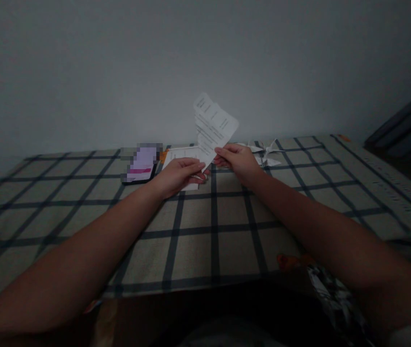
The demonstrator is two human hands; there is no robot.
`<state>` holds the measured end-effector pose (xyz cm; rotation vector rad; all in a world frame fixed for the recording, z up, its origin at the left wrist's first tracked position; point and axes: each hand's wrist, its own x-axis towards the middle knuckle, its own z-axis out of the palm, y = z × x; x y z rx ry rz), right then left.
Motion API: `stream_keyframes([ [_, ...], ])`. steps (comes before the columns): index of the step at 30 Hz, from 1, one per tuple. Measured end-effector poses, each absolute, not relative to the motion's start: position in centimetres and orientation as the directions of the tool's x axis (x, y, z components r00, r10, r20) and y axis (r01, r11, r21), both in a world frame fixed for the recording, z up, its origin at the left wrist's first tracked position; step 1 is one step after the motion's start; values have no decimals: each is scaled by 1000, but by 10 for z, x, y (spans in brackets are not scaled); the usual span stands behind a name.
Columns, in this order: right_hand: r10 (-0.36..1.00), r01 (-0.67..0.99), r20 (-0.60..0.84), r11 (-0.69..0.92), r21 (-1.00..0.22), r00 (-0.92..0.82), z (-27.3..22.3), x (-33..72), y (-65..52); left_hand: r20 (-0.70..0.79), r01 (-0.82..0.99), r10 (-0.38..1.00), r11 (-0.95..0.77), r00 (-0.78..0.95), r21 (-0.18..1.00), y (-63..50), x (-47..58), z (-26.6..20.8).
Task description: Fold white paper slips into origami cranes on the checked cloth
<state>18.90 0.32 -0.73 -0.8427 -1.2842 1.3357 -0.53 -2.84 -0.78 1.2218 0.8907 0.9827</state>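
Observation:
A sheet of printed paper (214,126) is held up above the table, tilted, with its lower end narrowing to a corner between my hands. My left hand (183,174) pinches it near that lower corner, thumb on top. On the right edge, my right hand (239,161) grips the same paper between thumb and fingers. Under and behind my left hand lies more printed paper (180,155) on the cloth, partly covered. Just beyond my right hand rest several folded white paper shapes (268,152), pointed like origami cranes; my hand hides part of them.
A phone (142,164) with a lit, partly blurred screen lies left of my left hand. The table carries a checked tablecloth (212,250) and stands against a plain wall (118,72). Dark striped fabric (408,120) is at the far right.

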Motion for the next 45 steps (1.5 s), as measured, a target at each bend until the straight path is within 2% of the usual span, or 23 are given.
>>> stream_keyframes([
  [10,967,-218,161,117,-969,-196,-7,190,2,-26,-50,964,41,265,998,-27,-3,-8],
  [17,970,-247,162,114,-962,-182,-10,192,8,-57,-120,950,98,307,988,-28,-4,-8],
  [26,965,-263,169,113,-958,-200,-9,192,10,-86,-108,967,114,238,988,-29,-3,-2],
  [32,942,-180,181,134,-974,-281,-6,192,8,39,-8,948,-39,315,999,-29,-5,-6],
  [37,876,-65,182,171,-983,-447,-5,191,3,150,-86,974,-137,169,987,-24,-8,-8],
  [41,860,-30,169,177,-984,-481,-3,190,-1,138,-71,987,-132,85,989,-21,-9,-8],
  [45,855,-35,145,147,-989,-498,-2,191,-1,153,-67,985,-148,76,987,-21,-9,-9],
])
